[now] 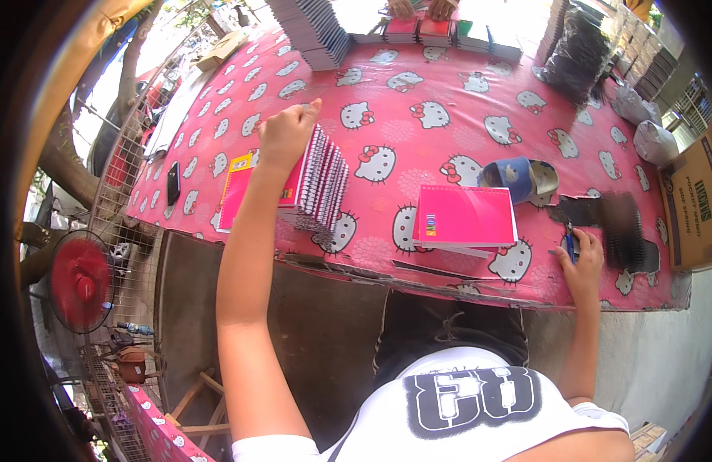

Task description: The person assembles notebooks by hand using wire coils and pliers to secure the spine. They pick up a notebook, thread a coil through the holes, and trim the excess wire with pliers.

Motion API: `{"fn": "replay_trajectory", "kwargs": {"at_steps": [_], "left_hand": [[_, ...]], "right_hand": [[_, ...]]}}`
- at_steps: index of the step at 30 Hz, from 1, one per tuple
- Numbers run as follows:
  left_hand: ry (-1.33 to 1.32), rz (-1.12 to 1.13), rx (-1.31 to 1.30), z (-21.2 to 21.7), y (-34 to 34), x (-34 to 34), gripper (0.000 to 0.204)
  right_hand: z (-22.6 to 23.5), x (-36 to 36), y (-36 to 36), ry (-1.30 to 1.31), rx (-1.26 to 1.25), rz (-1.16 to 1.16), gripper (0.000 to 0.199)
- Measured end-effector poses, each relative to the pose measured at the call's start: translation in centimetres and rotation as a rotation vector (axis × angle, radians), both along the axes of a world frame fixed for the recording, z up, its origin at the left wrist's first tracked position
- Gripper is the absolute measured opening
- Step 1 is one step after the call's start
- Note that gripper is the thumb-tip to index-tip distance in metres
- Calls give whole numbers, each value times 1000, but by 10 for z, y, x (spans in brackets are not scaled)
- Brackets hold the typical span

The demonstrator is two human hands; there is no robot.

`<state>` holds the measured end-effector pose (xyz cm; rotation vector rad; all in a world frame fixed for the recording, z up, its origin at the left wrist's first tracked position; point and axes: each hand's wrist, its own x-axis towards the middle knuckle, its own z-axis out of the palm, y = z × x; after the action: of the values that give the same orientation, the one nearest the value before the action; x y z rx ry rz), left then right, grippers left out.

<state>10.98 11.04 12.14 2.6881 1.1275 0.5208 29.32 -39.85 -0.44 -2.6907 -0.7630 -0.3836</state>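
My left hand (288, 138) is closed at the far edge of a stack of spiral notebooks (319, 181), on the top pink-covered one; its fingertips are hidden. Left of my forearm lies a pink cover with a yellow patch (236, 173). In front of me sits a small pile of pink notebooks (465, 217), its top cover facing up. My right hand (584, 266) is closed around a small blue-handled tool (572, 245), whose exact kind I cannot make out. Black spiral binding coils (622, 231) lie beside that hand.
A blue slipper-like object (510, 177) lies behind the pink pile. Tall notebook stacks (309, 35) and a black plastic bag (575, 58) stand farther back. Another person's hands (421, 8) are over notebooks at the far edge. A phone (173, 183) lies left, a cardboard box (691, 200) right.
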Motion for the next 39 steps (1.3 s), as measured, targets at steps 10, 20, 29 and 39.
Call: {"fn": "replay_trajectory", "kwargs": {"at_steps": [10,20,29,39], "left_hand": [[-725,-242,-255,34,-116,-49,36],[-907,-120,-1060,-42,-199,-114,25],[-864,-162,-1278,-54,-221,-96,26],[-897,-176,-1220,-55,-223,-78,29]], "right_hand": [[119,-90,149,-87,72,956,37],[124,-73,206,132,-320,1218,23],[118,-68,206,113,-288,1231,23],[124,-68,202,176,-290,1258,23]]}}
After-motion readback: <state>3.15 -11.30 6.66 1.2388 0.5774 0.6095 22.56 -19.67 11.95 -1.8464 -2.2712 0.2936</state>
